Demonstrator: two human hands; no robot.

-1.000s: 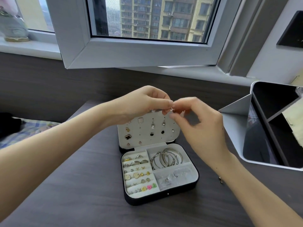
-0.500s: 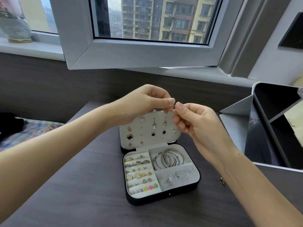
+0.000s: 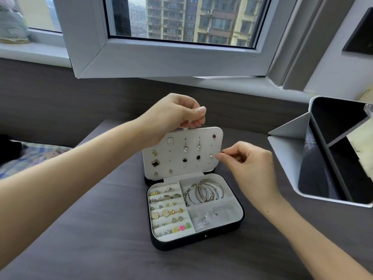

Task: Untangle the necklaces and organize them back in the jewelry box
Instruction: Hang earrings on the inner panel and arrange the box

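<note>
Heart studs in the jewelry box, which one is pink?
The middle heart of the three, in the front row of the box. The yellow heart sits to its left and the green heart to its right.

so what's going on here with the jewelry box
A person works over an open jewelry box. The left hand, raised above the lid, and the right hand, beside the lid's right edge, each pinch what seems a fine necklace; its chain is too thin to see. Bangles lie in the box.
</note>
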